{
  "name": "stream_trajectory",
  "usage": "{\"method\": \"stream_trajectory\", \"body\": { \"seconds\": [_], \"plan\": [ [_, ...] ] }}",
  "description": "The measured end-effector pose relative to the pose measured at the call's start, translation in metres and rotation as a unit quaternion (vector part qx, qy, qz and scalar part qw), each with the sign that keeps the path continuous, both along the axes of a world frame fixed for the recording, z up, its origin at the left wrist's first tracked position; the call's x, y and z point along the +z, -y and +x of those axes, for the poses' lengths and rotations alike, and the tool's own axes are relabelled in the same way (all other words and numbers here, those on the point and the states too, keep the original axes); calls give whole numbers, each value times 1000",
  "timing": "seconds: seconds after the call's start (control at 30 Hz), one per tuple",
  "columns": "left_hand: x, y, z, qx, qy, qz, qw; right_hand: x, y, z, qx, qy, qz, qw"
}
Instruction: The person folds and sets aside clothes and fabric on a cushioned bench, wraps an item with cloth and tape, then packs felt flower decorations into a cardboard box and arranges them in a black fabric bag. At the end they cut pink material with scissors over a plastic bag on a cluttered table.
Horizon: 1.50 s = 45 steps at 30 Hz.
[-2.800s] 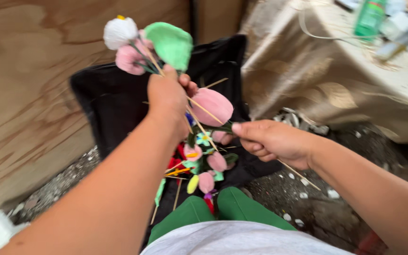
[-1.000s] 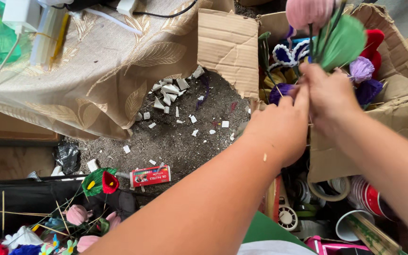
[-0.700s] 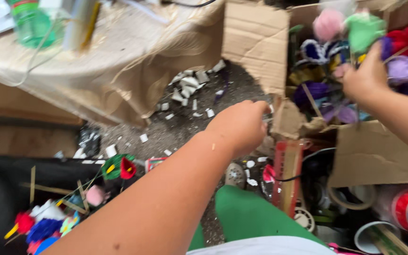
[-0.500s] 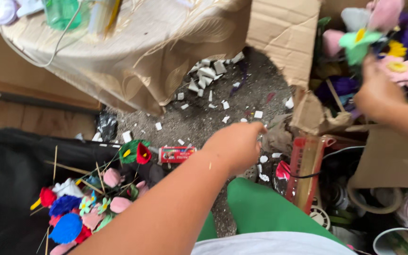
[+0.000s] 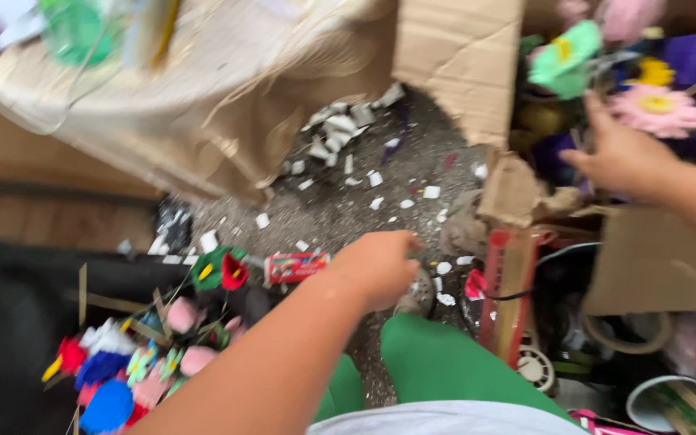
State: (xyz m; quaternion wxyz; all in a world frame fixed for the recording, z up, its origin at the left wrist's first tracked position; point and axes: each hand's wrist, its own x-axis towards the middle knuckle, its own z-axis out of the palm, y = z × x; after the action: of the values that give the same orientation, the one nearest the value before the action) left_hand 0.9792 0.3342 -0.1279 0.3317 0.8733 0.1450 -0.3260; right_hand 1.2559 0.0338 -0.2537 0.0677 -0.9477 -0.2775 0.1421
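Torn matt cardboard box (image 5: pixel 461 64), fuzzy yarn flowers (image 5: pixel 654 105), creased cloth cover (image 5: pixel 227 105), gritty floor (image 5: pixel 364 209)

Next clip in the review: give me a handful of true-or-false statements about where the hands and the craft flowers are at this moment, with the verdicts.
1. The right hand is up at the cardboard box of flowers. True.
2. The left hand grips a bunch of stems. False: it is a loose fist with nothing visible in it, over the gravel floor.
3. Small felt flowers lie in the black bin at lower left. True.
4. The pink daisy lies on the floor. False: it is in the box beside the right hand.
5. The small red packet sits inside the box. False: it lies on the floor by the bin.
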Motion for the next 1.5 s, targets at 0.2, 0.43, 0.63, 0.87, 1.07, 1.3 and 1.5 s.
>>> {"method": "stream_trajectory", "body": {
  "seconds": [0.2, 0.43, 0.63, 0.87, 1.07, 1.3, 1.5],
  "plan": [
    [-41, 0, 36, 54, 28, -71, 996, 30, 39, -39, -162, 43, -35, 985],
    [-45, -17, 87, 158, 75, -115, 978, 48, 39, -27, -144, 42, -9, 989],
    [-22, -21, 106, 124, 154, -103, 975, 28, -1, -16, -143, 48, -45, 987],
    [-1, -10, 166, 6, 373, -65, 926, -3, -21, -33, -181, 44, -28, 982],
    [-9, -16, 271, -129, 454, -72, 879, 30, -52, -46, -284, -25, -30, 958],
    [-48, -13, 362, -216, 369, 2, 904, 123, -12, -51, -356, -31, -1, 934],
    [-67, 46, 408, -137, 200, -235, 941, 118, 2, -48, -446, -101, 102, 883]
  ]
}}
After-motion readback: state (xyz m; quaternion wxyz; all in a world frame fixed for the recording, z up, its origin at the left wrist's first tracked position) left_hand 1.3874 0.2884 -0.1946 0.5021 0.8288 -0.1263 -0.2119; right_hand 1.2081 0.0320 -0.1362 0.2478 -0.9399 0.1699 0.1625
